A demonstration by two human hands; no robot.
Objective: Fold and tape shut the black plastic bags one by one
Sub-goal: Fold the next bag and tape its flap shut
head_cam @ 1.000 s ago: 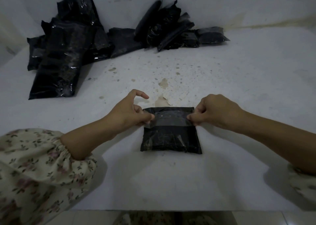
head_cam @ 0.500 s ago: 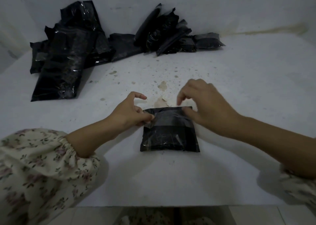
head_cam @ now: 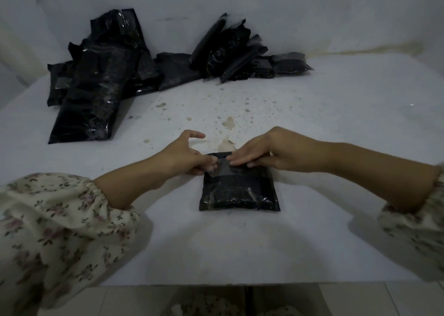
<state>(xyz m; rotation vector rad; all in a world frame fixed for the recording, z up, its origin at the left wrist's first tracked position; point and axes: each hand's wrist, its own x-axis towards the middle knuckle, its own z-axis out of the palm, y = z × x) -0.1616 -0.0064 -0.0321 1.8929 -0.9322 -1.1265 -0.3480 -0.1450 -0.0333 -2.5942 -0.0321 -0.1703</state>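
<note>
The folded black bag (head_cam: 239, 193) lies flat on the white tabletop (head_cam: 336, 123), just in front of the person and between the two forearms. Its folded top edge is on the far side. A strip of clear tape (head_cam: 224, 169) crosses that upper part from left to right, so its long axis runs from one hand to the other. The left hand (head_cam: 185, 156) is at the bag's upper left corner, where its thumb and fingers (head_cam: 211, 165) pinch the left end of the tape; the index finger is lifted clear. The right hand (head_cam: 262, 152) lies over the strip with fingers (head_cam: 240, 161) straight and flat, gripping nothing, their tips pointing left and nearly meeting the left hand. The untouched length of tape seems to lie under and to the right of this palm, so the smoothing stroke likely runs rightward. More black bags (head_cam: 96, 87) are heaped well apart at the far edge.
</note>
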